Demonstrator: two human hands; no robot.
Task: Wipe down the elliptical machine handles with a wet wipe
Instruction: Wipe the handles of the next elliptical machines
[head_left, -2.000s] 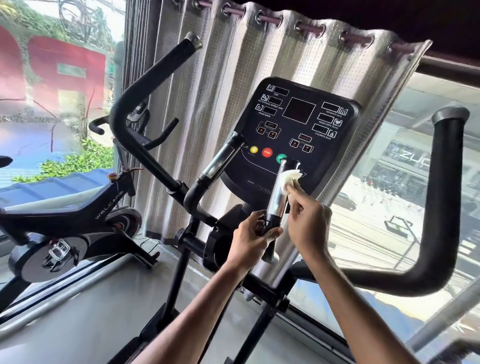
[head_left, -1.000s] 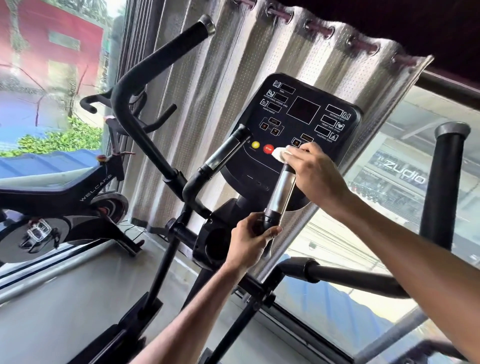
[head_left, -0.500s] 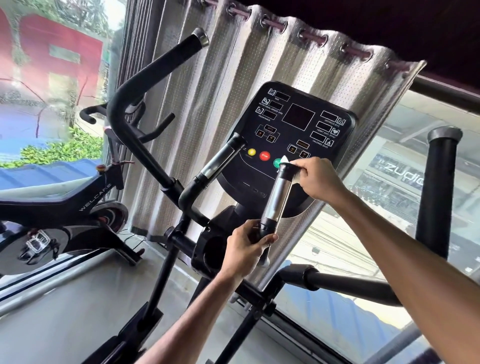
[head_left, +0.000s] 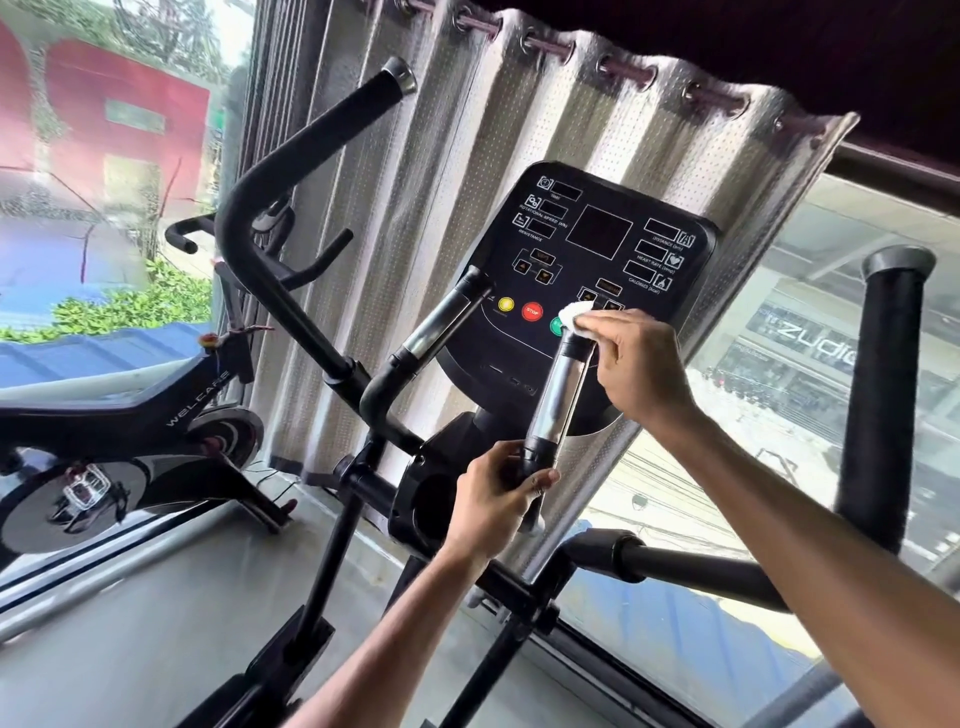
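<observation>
White wet wipe (head_left: 574, 315) sits pinched by the right hand (head_left: 641, 364), pressed atop the chrome handle (head_left: 558, 397). Below it, the left hand (head_left: 496, 493) grips that handle's black lower end.

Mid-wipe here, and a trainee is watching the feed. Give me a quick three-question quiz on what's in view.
1. True or false: the wipe is at the bottom end of the chrome handle.
2. Fill in: the left hand grips the chrome handle at its ____ end.
3. Which hand holds the wipe? A) left hand B) right hand C) neither

Key: 1 false, it is at the top end; 2 lower; 3 B.
</observation>
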